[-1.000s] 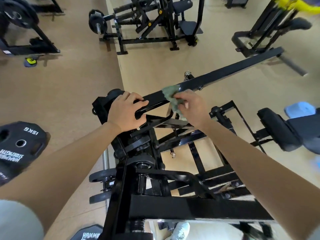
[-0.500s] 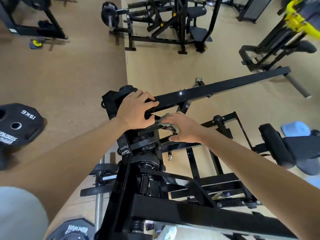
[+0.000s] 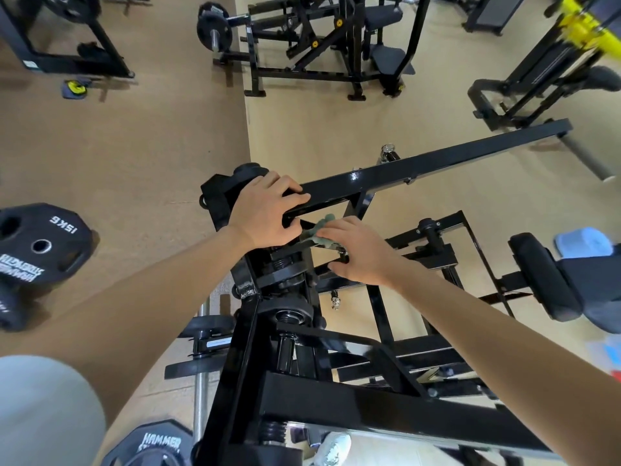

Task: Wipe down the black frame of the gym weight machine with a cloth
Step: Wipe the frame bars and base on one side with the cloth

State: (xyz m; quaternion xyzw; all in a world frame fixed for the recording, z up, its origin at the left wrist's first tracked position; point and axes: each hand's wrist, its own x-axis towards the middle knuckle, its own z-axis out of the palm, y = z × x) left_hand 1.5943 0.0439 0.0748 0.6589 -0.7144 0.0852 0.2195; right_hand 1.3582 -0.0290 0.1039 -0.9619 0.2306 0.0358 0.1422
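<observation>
Far left of the frame: black rubber weight plate flat on the tan floor, lettered "15KG" and, upside down to the camera, what reads as "HAMMER STRENGTH". Bottom left of centre: second black plate, cut off by the frame edge, marked "HAMMER".

Centre left: left hand, fingers curled over the near end of the long top beam of the black steel frame and clamped on it as a brace.

Centre: crumpled grey-green cloth, pressed onto a short lower bar just beneath that beam, between the two hands and almost touching the left one.

Just right of centre: right hand, fingers together and bent over the cloth, thumb tucked under the bar, fingertips pointing left.

Key relation: long axis of the top beam rising from centre to upper right, above and behind the right-hand knuckles; right hand nearer to it, so probably a lift and a sweep up-right along that axis.

Right edge: black padded seat, no writing legible there.
</observation>
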